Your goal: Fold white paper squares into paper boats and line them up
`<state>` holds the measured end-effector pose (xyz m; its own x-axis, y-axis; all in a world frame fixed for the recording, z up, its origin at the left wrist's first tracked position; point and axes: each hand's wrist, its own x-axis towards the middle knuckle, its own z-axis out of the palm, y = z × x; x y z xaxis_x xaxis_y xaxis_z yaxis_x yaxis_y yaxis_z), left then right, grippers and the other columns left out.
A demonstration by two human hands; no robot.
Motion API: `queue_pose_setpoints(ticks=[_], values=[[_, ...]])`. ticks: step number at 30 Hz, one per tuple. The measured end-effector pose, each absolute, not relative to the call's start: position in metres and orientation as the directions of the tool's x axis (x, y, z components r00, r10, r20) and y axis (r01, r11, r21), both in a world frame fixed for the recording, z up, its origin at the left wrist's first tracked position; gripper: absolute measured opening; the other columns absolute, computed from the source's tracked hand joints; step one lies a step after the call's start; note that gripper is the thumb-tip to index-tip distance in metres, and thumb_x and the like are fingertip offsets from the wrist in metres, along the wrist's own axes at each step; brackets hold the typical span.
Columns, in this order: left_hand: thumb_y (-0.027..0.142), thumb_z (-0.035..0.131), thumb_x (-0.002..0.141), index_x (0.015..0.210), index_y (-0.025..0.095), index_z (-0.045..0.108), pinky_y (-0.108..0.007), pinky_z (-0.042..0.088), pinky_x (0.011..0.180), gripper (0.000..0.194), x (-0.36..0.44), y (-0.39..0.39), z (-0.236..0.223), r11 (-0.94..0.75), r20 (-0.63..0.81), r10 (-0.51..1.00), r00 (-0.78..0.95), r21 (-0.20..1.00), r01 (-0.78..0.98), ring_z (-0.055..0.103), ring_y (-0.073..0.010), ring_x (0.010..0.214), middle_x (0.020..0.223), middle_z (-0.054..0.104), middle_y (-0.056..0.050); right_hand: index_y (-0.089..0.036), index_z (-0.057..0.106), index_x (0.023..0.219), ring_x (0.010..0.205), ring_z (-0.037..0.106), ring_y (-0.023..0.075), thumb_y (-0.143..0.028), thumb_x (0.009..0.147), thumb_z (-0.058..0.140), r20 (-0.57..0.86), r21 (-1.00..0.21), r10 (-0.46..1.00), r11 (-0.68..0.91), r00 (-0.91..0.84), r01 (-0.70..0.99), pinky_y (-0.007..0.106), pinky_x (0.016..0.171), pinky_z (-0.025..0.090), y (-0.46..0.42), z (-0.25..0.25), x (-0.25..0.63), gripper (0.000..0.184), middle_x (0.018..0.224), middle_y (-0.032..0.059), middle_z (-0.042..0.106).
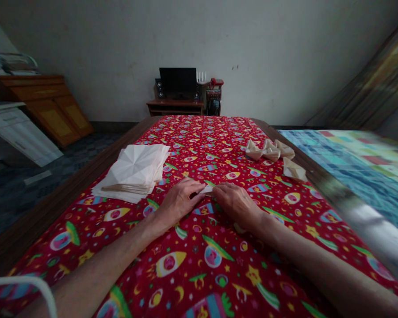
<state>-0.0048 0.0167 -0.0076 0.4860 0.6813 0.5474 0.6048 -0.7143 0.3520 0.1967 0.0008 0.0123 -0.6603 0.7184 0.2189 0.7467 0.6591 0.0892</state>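
Note:
Between my two hands, low over the red patterned cloth, is a small folded piece of paper (206,190). Its left end is pinched in the fingers of my left hand (185,194). My right hand (235,201) closes over the other end and hides most of it. To the left lies a stack of creased paper sheets (135,165), with fold lines spreading from the middle of the top sheet. Several folded paper boats (271,150) stand at the right side of the cloth, and one paper boat (294,169) sits nearer to me.
The red cloth (202,238) covers a long table with a dark wooden edge (69,201). At the far end stand a monitor (178,81) and speakers on a low desk. A bed (351,172) adjoins on the right; cabinets (53,106) stand left. A white cable (29,280) curves at the lower left.

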Motion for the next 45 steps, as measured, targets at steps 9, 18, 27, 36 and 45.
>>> queue_pose_setpoints(ticks=[9,18,27,36,45], values=[[0.048,0.063,0.078,0.143,0.012,0.025,-0.044,0.046,0.090,0.083,0.007,0.009,-0.013,-0.467,0.500,0.850,0.169,0.563,0.682,0.056,-0.0284,0.105,0.114,0.057,-0.017,-0.015,0.060,0.087,0.084,0.057,0.0177,-0.014,0.092,0.041,0.512,0.163,0.597,0.639,-0.618,0.752,0.026,0.063,0.043,-0.005,0.012,0.197,0.019,0.090,0.0087,0.065],[0.018,0.069,0.068,0.144,0.018,0.015,-0.029,0.051,0.070,0.092,0.018,0.003,-0.008,-0.408,0.412,0.907,0.083,0.818,0.406,0.061,-0.0168,0.076,0.091,0.059,-0.003,-0.015,0.060,0.082,0.077,0.057,0.0174,-0.016,0.092,0.041,0.580,0.226,0.515,0.644,-0.632,0.731,0.028,0.062,0.044,-0.011,0.016,0.194,0.021,0.082,0.0071,0.064],[0.020,0.065,0.072,0.116,0.016,0.048,-0.033,0.051,0.079,0.047,0.019,0.001,-0.005,-0.396,0.414,0.909,0.052,0.820,0.413,0.061,-0.0190,0.087,0.098,0.059,-0.007,-0.013,0.059,0.089,0.097,0.059,0.0223,-0.017,0.091,0.042,0.649,0.225,0.465,0.638,-0.602,0.736,0.032,0.077,0.048,-0.009,0.012,0.194,0.017,0.105,0.0133,0.065],[0.012,0.064,0.069,0.107,0.017,0.050,-0.034,0.050,0.083,0.042,0.019,-0.002,-0.001,-0.434,0.458,0.887,0.068,0.771,0.466,0.061,-0.0199,0.090,0.098,0.061,-0.006,-0.016,0.055,0.095,0.072,0.056,0.0172,-0.018,0.091,0.044,0.594,-0.126,0.608,0.717,-0.526,0.686,0.030,0.067,0.044,-0.006,0.007,0.193,0.012,0.079,0.0059,0.063],[0.007,0.059,0.072,0.128,0.020,0.036,-0.027,0.052,0.077,0.062,0.022,-0.014,0.004,-0.570,0.572,0.809,0.133,0.712,0.410,0.060,-0.0157,0.089,0.106,0.055,-0.006,-0.019,0.053,0.103,0.083,0.054,0.0183,-0.013,0.082,0.054,0.546,-0.386,0.645,0.760,-0.535,0.522,0.030,0.070,0.045,-0.009,0.023,0.200,0.022,0.093,0.0078,0.057]])
